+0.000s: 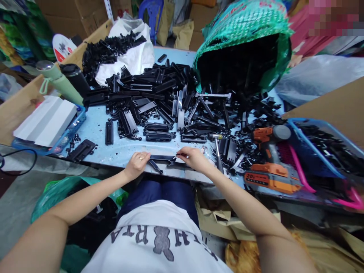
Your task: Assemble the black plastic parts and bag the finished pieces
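Observation:
A long black plastic part (162, 157) lies at the near edge of the light blue table (125, 149). My left hand (138, 163), with a ring on one finger, is closed on its left end. My right hand (193, 157) pinches its right end with fingers together. A short black piece (156, 167) sticks out below the part, by my left hand. A large heap of similar black plastic parts (159, 98) covers the table beyond my hands.
An orange cordless drill (269, 159) lies right of my hands, with a hammer (217, 149) between. A green woven sack (244, 45) spills parts at the back. Blue baskets stand at right (318, 151) and left (61, 140). A green flask (58, 81) is at left.

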`<state>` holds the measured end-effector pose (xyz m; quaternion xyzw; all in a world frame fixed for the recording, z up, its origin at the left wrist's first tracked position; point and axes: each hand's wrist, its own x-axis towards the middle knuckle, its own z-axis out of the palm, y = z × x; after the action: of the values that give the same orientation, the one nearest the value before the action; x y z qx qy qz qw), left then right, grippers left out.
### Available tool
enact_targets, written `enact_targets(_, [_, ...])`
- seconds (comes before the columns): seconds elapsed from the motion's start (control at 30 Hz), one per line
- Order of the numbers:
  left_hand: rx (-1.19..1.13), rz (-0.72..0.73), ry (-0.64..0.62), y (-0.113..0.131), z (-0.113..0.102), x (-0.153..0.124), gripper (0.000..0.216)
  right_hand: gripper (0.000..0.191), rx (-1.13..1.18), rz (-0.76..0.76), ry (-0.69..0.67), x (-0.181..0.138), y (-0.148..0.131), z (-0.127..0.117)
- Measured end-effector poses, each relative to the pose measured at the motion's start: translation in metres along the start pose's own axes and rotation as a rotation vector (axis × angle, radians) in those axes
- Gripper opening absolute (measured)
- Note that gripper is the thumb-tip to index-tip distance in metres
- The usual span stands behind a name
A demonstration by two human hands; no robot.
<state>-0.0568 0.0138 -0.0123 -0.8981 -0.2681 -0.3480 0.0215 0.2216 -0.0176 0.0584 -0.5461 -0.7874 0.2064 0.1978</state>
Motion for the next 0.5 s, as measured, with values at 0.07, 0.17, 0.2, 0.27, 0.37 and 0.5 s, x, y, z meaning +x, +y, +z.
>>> enact_targets(0.07, [-0.003, 0.032, -0.038, -0.003, 0.000, 0.000, 0.025, 0.011, -0.074, -0.021, -0.013, 0.002, -0.004, 0.001])
enact_targets(0.17, [0.051, 0.001, -0.077, -0.002, -0.002, 0.002, 0.022, 0.015, -0.200, -0.056, -0.041, 0.000, -0.009, 0.002])
enact_targets(0.2, [0.082, -0.022, -0.085, 0.001, -0.003, 0.003, 0.021, 0.016, -0.237, -0.075, -0.060, -0.001, -0.010, 0.001])
enact_targets(0.27, [0.136, -0.086, -0.081, 0.010, -0.004, 0.007, 0.021, 0.018, -0.304, -0.114, -0.105, -0.004, -0.013, 0.001])
enact_targets(0.37, [0.116, -0.083, -0.146, 0.030, 0.004, 0.020, 0.028, 0.020, -0.382, -0.158, -0.169, -0.003, -0.014, 0.001])
enact_targets(0.5, [0.000, -0.095, -0.384, 0.052, 0.023, 0.045, 0.049, 0.020, -0.347, -0.205, -0.152, -0.002, -0.005, 0.012])
